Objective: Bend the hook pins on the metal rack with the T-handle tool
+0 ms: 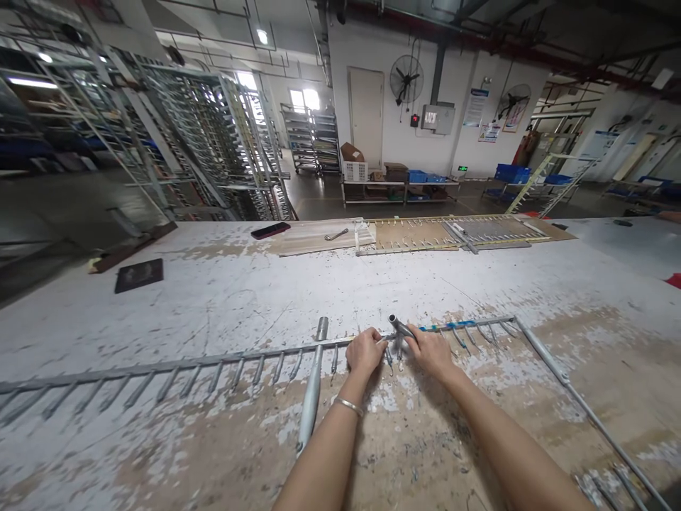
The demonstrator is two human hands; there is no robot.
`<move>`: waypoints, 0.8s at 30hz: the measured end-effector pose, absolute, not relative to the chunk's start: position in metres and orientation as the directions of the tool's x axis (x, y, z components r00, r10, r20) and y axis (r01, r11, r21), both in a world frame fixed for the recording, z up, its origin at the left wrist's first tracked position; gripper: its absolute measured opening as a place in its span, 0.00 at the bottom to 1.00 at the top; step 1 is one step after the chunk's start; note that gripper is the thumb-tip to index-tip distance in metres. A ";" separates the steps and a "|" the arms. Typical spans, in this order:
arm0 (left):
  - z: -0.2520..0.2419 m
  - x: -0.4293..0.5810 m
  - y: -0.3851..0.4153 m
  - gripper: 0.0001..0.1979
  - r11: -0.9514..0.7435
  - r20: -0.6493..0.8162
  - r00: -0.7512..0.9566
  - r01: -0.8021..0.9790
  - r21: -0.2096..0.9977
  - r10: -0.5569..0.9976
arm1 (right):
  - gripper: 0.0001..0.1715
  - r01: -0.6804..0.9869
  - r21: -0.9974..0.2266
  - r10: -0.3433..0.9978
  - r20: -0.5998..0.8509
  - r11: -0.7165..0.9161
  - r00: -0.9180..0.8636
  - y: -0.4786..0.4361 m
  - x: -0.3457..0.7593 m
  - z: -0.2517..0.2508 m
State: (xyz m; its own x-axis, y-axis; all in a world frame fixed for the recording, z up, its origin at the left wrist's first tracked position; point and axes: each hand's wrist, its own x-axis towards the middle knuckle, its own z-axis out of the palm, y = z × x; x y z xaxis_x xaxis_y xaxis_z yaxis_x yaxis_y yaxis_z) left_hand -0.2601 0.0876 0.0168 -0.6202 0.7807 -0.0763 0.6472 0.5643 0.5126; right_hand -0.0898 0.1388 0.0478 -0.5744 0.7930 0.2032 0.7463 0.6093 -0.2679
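A long grey metal bar (pixel 175 365) with a row of small hanging hooks lies across the worktable (pixel 255 284), forming one side of a frame. My left hand (pixel 366 350) is closed at this bar, its fingertips pinched beside the hooks; what lies under the fingers is partly hidden. Close to its right, my right hand (pixel 432 352) grips a short hollow metal tube (pixel 400 326), whose open end points up and away over the bar. Blue marks (pixel 460 324) show on the bar to the right. A thicker metal tube (pixel 311 397) crosses the bar left of my hands.
Farther back lie a phone (pixel 270 231), a wrench (pixel 336 235) and another hooked frame (pixel 409 248) on boards. A dark square plate (pixel 139 275) rests at the left. The frame's side rod (pixel 601 415) runs down the right. Tall racks (pixel 202 135) stand beyond the table.
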 end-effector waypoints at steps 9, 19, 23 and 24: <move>0.018 -0.259 0.088 0.07 0.568 -0.070 -0.630 0.641 0.517 0.774 | 0.23 0.748 -0.197 0.773 0.177 0.634 -0.609 0.135 -0.091 0.043; 0.015 -0.260 0.089 0.08 0.574 -0.076 -0.638 0.628 0.525 0.767 | 0.23 0.762 -0.224 0.794 0.181 0.607 -0.580 0.136 -0.095 0.049; 0.015 -0.259 0.089 0.07 0.572 -0.071 -0.637 0.630 0.525 0.767 | 0.24 0.715 -0.259 0.760 0.214 0.649 -0.613 0.132 -0.094 0.046; 0.016 -0.259 0.088 0.07 0.575 -0.077 -0.638 0.628 0.525 0.766 | 0.23 0.727 -0.256 0.771 0.204 0.637 -0.603 0.132 -0.093 0.045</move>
